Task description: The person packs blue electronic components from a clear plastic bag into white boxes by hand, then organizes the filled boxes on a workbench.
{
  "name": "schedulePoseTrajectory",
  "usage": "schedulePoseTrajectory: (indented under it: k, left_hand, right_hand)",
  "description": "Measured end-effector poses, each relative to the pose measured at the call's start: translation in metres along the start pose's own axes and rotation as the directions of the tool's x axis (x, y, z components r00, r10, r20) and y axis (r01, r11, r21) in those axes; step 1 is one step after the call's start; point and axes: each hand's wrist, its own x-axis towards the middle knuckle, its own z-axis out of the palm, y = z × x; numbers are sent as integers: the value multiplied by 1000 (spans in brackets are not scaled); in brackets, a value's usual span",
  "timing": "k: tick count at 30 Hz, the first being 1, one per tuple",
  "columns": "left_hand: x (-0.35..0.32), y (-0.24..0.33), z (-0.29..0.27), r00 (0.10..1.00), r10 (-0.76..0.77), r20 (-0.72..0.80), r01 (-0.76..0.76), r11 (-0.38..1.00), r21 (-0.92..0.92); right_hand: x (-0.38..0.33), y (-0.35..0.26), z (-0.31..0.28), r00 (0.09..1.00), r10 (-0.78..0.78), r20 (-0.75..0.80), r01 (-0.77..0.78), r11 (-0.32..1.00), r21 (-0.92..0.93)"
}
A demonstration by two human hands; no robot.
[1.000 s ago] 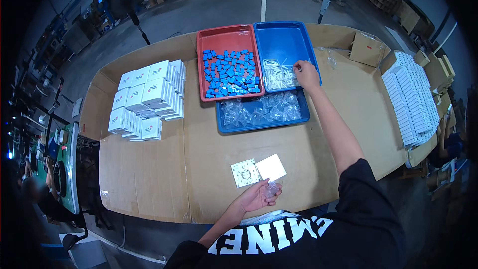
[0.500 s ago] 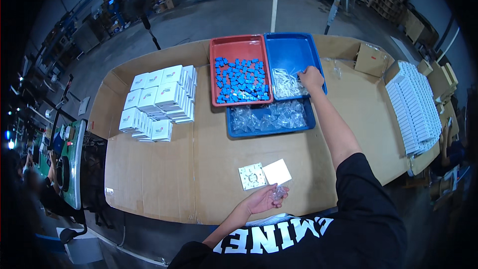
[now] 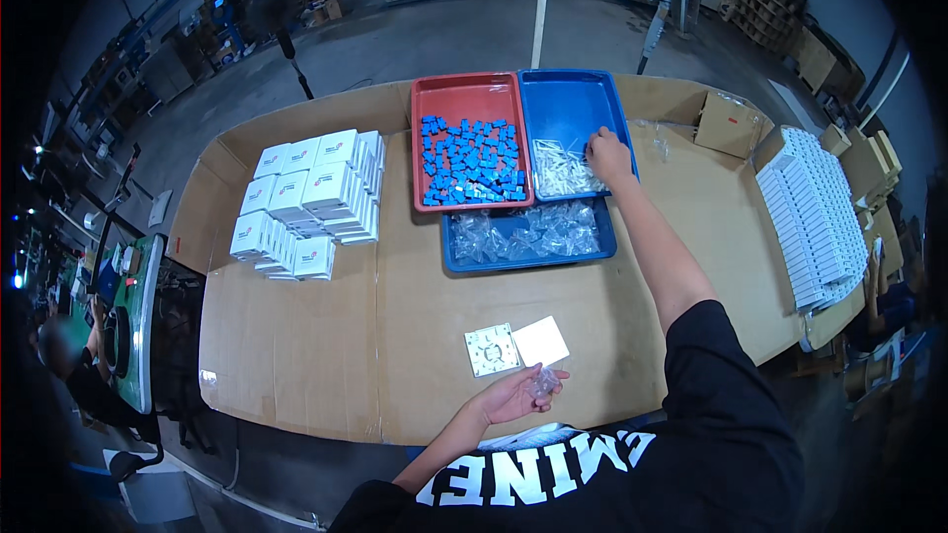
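Observation:
My left hand (image 3: 512,397), near the front edge of the table, is closed around a small crumpled clear plastic bag (image 3: 542,383). Just beyond it lie a square white plate with a patterned inner face (image 3: 491,349) and a plain white square cover (image 3: 541,341), side by side. My right arm reaches far out over a blue tray (image 3: 565,97). There my right hand (image 3: 609,154) has its fingers drawn together at the right side of a heap of thin white pieces (image 3: 563,170). Its fingertips are too small to show what they pinch.
A red tray (image 3: 466,92) of small blue parts adjoins on the left. In front, another blue tray (image 3: 528,262) holds clear bags. White boxes (image 3: 301,188) stand stacked at left; rows of white pieces (image 3: 812,212) fill the right side. Cardboard walls (image 3: 671,94) border the table. People sit at both sides.
My right hand stays at the heap of white pieces, its fingers shifted slightly. The left hand still holds the clear bag. The whole view has shifted slightly.

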Motion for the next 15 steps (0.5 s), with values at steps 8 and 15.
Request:
schedulePoseTrajectory:
  k: [8,15]
  left_hand:
    - [-18,-8,10,992,94,-82,-88,993,82]
    - [-22,26,64,885,420,-203,-413,908,74]
  right_hand:
    - [-31,-45,-73,953,187,240,-274,187,943]
    - [-223,-102,-130,879,99,466,-471,23,882]
